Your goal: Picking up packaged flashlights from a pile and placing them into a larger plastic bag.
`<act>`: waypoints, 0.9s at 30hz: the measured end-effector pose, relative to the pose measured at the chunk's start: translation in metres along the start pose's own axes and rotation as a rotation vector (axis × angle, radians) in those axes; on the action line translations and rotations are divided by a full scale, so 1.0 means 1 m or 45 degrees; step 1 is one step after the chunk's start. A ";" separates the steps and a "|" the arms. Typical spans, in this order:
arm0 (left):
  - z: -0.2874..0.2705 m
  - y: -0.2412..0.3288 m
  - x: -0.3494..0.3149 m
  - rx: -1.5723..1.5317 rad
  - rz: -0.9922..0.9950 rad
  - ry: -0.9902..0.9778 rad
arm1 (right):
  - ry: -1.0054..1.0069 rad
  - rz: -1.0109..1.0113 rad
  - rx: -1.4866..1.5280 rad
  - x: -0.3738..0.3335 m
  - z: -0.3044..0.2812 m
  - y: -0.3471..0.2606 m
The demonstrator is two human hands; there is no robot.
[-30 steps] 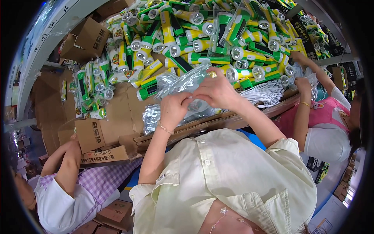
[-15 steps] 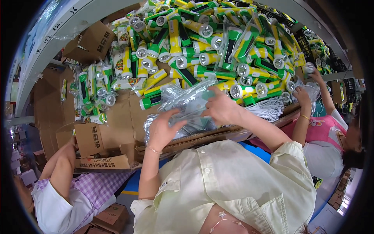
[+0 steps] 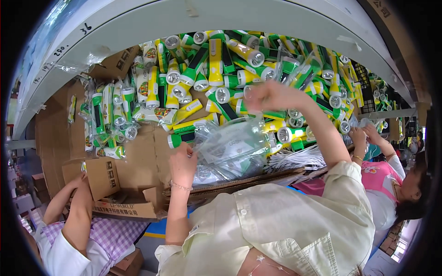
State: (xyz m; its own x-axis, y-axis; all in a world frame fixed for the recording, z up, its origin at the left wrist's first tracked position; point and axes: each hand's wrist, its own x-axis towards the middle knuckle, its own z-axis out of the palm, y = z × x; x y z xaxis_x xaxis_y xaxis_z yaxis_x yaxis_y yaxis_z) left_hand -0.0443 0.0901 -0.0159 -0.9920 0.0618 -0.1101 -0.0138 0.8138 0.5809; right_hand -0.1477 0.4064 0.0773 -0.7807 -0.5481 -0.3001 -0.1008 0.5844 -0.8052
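My left hand (image 3: 183,163) is closed with fingertips pinching the near-left edge of a clear plastic bag (image 3: 232,140). This bag lies on top of a stack of similar clear bags at the near edge of the cardboard-covered table. Raised over the flashlights beyond the bags is my right hand (image 3: 276,97); its fingers are smeared by motion, so their hold does not show. Under and beyond it lie many green, yellow and white flashlights (image 3: 215,64), heaped loosely. One flashlight (image 3: 184,138) rests just left of the bags, close to my left hand.
White cords (image 3: 297,158) lie in a bundle right of the bags. Bagged flashlights (image 3: 109,110) stand at left, behind an open cardboard box (image 3: 102,177) where a co-worker's hands work. A grey shelf beam (image 3: 221,18) crosses overhead. Another co-worker's hands (image 3: 363,138) handle clear plastic at right.
My right hand has left the bags and moved up and away over the flashlights. My left hand has shifted slightly nearer, pinching the bag's edge. The view has tilted, showing more shelf beam.
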 end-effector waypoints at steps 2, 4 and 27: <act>0.005 0.004 0.004 -0.127 0.046 0.079 | 0.667 -0.194 -0.815 0.049 -0.011 0.003; 0.001 0.023 0.006 -0.199 -0.020 0.007 | 1.356 -0.203 -1.777 0.098 -0.009 0.033; 0.008 0.059 -0.016 -0.393 0.033 -0.195 | 0.658 -0.636 0.339 -0.063 0.137 -0.008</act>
State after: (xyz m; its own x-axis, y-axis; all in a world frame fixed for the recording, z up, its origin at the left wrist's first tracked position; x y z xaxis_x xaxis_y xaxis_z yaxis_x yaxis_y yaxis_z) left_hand -0.0279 0.1418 0.0138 -0.9625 0.1855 -0.1981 -0.0491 0.5989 0.7993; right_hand -0.0128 0.3543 0.0330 -0.8770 -0.3219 0.3566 -0.4168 0.1408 -0.8980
